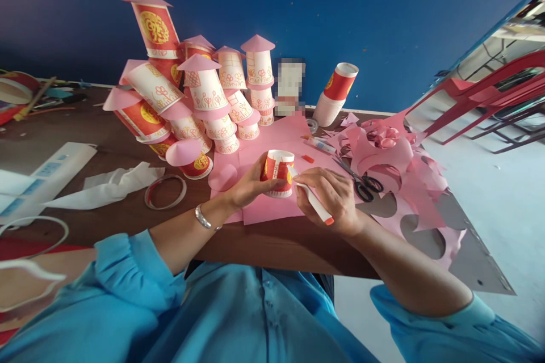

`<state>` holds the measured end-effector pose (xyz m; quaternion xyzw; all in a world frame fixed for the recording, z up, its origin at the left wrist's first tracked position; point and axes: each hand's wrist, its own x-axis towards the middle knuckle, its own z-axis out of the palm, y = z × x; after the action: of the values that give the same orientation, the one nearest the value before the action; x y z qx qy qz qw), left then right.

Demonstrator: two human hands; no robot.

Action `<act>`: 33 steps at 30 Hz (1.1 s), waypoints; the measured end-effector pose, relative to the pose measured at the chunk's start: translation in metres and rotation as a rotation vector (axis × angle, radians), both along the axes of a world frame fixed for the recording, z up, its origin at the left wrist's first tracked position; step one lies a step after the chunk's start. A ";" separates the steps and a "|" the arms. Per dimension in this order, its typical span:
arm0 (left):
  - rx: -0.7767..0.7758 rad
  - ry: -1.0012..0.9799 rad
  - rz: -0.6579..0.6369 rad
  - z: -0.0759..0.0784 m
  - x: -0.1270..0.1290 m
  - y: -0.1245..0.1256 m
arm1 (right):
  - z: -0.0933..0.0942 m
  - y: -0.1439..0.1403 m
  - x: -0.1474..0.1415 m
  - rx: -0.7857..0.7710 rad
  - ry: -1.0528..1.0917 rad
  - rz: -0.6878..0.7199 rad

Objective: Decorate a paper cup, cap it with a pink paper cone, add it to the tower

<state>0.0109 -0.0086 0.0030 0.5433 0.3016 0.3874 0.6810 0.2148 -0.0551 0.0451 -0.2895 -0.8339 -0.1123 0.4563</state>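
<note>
My left hand (252,183) is wrapped round the left side of a red and white paper cup (277,171) with a gold print, held over pink paper (266,212). In my right hand (330,198) is a white marker (314,202) with an orange-red end. Its tip is at the right side of the cup; whether it touches cannot be made out. A small orange-red marker cap (307,159) lies on the pink paper behind the cup.
Stacked paper cups with pink cone roofs (207,91) stand at the left back. A cup stack (334,93) is against the blue wall. Black-handled scissors (366,186), a glue bottle (321,144) and pink scraps (395,159) lie right; a tape roll (165,193) lies left.
</note>
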 end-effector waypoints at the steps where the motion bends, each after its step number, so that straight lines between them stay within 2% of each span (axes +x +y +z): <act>1: -0.001 -0.001 -0.002 0.000 0.000 0.000 | 0.000 0.000 0.000 0.005 -0.001 -0.004; 18: 0.011 0.007 0.011 0.000 0.000 0.002 | -0.003 0.000 0.000 0.046 0.016 0.034; 22: -0.022 -0.073 0.018 0.002 0.001 0.002 | -0.002 0.001 0.001 0.036 0.028 -0.005; 26: -0.057 -0.176 -0.029 0.003 0.002 0.002 | -0.003 0.001 0.002 0.015 0.022 -0.029; 33: -0.062 -0.165 -0.063 0.005 0.001 0.001 | -0.005 -0.002 -0.002 -0.003 0.001 0.001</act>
<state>0.0124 -0.0077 0.0085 0.4974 0.2391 0.3997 0.7319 0.2132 -0.0567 0.0404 -0.2899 -0.8340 -0.1106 0.4563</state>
